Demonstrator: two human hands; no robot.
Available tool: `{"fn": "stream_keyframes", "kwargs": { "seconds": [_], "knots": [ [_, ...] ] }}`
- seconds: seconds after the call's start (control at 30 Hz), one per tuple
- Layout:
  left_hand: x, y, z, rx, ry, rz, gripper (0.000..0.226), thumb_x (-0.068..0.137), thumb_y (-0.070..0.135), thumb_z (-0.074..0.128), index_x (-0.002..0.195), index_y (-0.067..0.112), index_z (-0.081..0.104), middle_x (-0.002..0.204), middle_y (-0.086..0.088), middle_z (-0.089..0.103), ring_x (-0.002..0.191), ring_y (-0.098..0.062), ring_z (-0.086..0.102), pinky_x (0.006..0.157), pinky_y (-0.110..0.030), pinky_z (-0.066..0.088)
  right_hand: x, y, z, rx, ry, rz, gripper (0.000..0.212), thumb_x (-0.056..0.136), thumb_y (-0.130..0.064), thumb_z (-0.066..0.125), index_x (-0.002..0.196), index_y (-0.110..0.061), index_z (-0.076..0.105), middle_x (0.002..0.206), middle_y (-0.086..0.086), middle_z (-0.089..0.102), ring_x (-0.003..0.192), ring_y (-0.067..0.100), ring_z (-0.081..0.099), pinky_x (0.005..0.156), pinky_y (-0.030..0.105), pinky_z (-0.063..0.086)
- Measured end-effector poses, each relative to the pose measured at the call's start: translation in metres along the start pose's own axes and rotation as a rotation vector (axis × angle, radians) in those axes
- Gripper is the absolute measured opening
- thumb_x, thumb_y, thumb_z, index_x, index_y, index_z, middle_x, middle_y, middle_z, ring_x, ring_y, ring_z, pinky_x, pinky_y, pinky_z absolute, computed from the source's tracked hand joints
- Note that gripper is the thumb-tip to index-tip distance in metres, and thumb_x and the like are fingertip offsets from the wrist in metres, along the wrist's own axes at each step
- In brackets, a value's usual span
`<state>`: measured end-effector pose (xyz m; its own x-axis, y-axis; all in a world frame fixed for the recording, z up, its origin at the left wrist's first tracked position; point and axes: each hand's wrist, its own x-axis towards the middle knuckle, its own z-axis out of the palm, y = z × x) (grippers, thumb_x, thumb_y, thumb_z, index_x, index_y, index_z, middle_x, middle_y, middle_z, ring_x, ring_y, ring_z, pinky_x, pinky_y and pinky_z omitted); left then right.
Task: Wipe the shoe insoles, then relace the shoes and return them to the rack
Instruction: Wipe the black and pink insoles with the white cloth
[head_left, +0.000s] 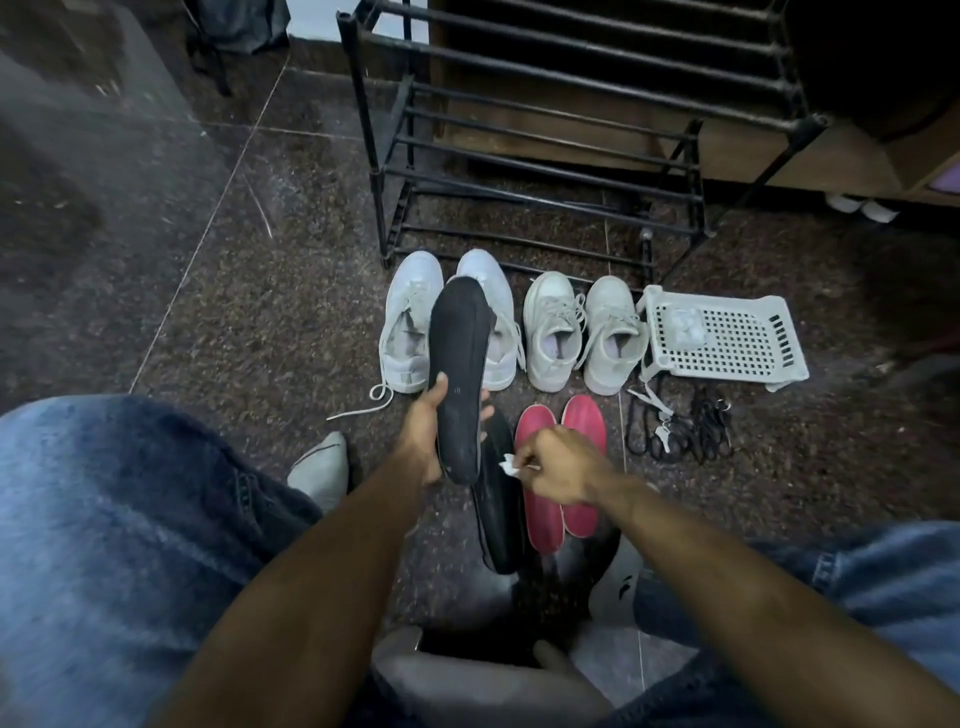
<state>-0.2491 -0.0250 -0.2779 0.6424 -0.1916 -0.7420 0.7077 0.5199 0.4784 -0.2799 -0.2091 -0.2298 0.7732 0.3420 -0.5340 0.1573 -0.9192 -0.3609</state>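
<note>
Fingers of the left hand (423, 441) curl round the heel end of a black insole (460, 374), thumb pressed on its face, so that it stands up and forward from the palm; the right hand (558, 470) pinches a small white wipe (510, 464) between thumb and fingertips, just beside the insole's lower edge but apparently not yet on it. A second black insole (498, 512) lies on the floor directly beneath both hands, and two red insoles (563, 467) lie under and beyond the right knuckles. Judging by its thin profile, the held insole should be light and bendy, with a slightly grippy fabric face; holding it at the heel lets the toe flop, so support nearer the middle would likely steady it under wiping pressure. Past the fingertips stand two pairs of white shoes (519, 327), the left pair partly hidden by the raised insole. Right of them sits a white basket (727, 338), with loose laces (680, 431) heaped on the floor in front of it. Farther forward stands the black rack (540, 135), its bars bare where visible. The floor (249, 291) is dark speckled polished stone, likely slick, and the room is dim.
</note>
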Motion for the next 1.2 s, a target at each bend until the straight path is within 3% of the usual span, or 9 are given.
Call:
{"fn": "stream_keyframes", "kwargs": {
  "seconds": [0.1, 0.27, 0.4, 0.57, 0.73, 0.9, 1.0, 1.1, 1.2],
  "knots": [
    [0.024, -0.031, -0.035, 0.121, 0.293, -0.034, 0.040, 0.096, 0.030, 0.056, 0.120, -0.002, 0.062, 0.108, -0.019, 0.068, 0.088, -0.031, 0.066, 0.076, -0.039, 0.055, 0.015, 0.018, 0.017, 0.018, -0.106, 0.117, 0.023, 0.082, -0.018, 0.059, 0.098, -0.025, 0.074, 0.103, -0.004, 0.073, 0.097, 0.018, 0.067, 0.086, 0.033, 0.054],
    [0.061, -0.057, -0.074, 0.246, 0.479, -0.177, 0.018, 0.099, 0.017, 0.053, 0.097, 0.002, 0.063, 0.116, -0.024, 0.063, 0.109, -0.040, 0.060, 0.097, -0.054, 0.048, 0.041, 0.040, 0.054, 0.137, -0.083, 0.261, 0.018, 0.087, -0.027, 0.061, 0.097, -0.026, 0.075, 0.102, -0.005, 0.073, 0.096, 0.020, 0.067, 0.084, 0.031, 0.054],
    [0.073, -0.058, -0.092, 0.275, 0.604, -0.173, 0.021, 0.097, 0.011, 0.054, 0.077, 0.008, 0.057, 0.093, -0.019, 0.059, 0.084, -0.030, 0.056, 0.083, -0.042, 0.050, 0.056, 0.044, 0.090, 0.301, -0.030, 0.313, 0.016, 0.087, -0.034, 0.065, 0.087, -0.023, 0.077, 0.087, -0.004, 0.074, 0.084, 0.016, 0.069, 0.072, 0.025, 0.051],
    [0.066, -0.053, -0.087, 0.376, 0.727, -0.172, 0.003, 0.097, 0.004, 0.052, 0.098, 0.006, 0.054, 0.072, -0.007, 0.045, 0.061, -0.020, 0.039, 0.072, -0.037, 0.039, 0.074, 0.047, 0.130, 0.336, -0.011, 0.399, 0.023, 0.083, -0.044, 0.066, 0.087, -0.022, 0.073, 0.101, -0.002, 0.067, 0.090, 0.021, 0.067, 0.072, 0.027, 0.049],
    [0.058, -0.062, -0.086, 0.556, 0.819, -0.081, 0.040, 0.092, 0.005, 0.055, 0.132, 0.005, 0.055, 0.122, -0.019, 0.062, 0.098, -0.038, 0.058, 0.087, -0.042, 0.050, 0.082, 0.038, 0.134, 0.312, 0.012, 0.471, 0.017, 0.089, -0.035, 0.063, 0.099, -0.026, 0.074, 0.117, 0.003, 0.054, 0.099, 0.031, 0.064, 0.085, 0.037, 0.052],
    [0.044, -0.062, -0.074, 0.939, 1.023, 0.065, 0.043, 0.086, 0.015, 0.058, 0.129, 0.014, 0.053, 0.132, -0.014, 0.048, 0.116, -0.038, 0.051, 0.094, -0.047, 0.043, 0.087, 0.032, 0.137, 0.261, 0.037, 0.534, 0.021, 0.093, -0.026, 0.058, 0.109, -0.025, 0.072, 0.119, 0.005, 0.051, 0.103, 0.034, 0.062, 0.085, 0.039, 0.049],
    [0.042, -0.071, -0.065, 1.094, 0.829, 0.225, 0.024, 0.088, 0.016, 0.056, 0.111, 0.018, 0.063, 0.117, -0.012, 0.060, 0.103, -0.036, 0.058, 0.084, -0.039, 0.045, 0.086, 0.030, 0.137, 0.271, 0.061, 0.537, 0.021, 0.093, -0.026, 0.058, 0.110, -0.025, 0.072, 0.120, 0.007, 0.050, 0.102, 0.036, 0.063, 0.085, 0.040, 0.051],
    [0.056, -0.084, -0.055, 1.197, 0.510, -0.027, 0.025, 0.091, 0.033, 0.059, 0.113, 0.024, 0.066, 0.115, -0.007, 0.068, 0.104, -0.031, 0.063, 0.083, -0.031, 0.049, 0.085, 0.032, 0.142, 0.295, 0.057, 0.527, 0.021, 0.093, -0.027, 0.060, 0.110, -0.027, 0.072, 0.119, 0.005, 0.051, 0.102, 0.034, 0.062, 0.083, 0.037, 0.049],
    [0.067, -0.095, -0.042, 1.194, 0.490, -0.209, 0.039, 0.089, 0.043, 0.059, 0.121, 0.021, 0.064, 0.125, -0.011, 0.063, 0.113, -0.033, 0.060, 0.092, -0.034, 0.048, 0.083, 0.042, 0.149, 0.376, 0.095, 0.491, 0.024, 0.092, -0.047, 0.059, 0.100, -0.031, 0.074, 0.110, 0.005, 0.055, 0.099, 0.029, 0.062, 0.082, 0.035, 0.050]
  ]
}}
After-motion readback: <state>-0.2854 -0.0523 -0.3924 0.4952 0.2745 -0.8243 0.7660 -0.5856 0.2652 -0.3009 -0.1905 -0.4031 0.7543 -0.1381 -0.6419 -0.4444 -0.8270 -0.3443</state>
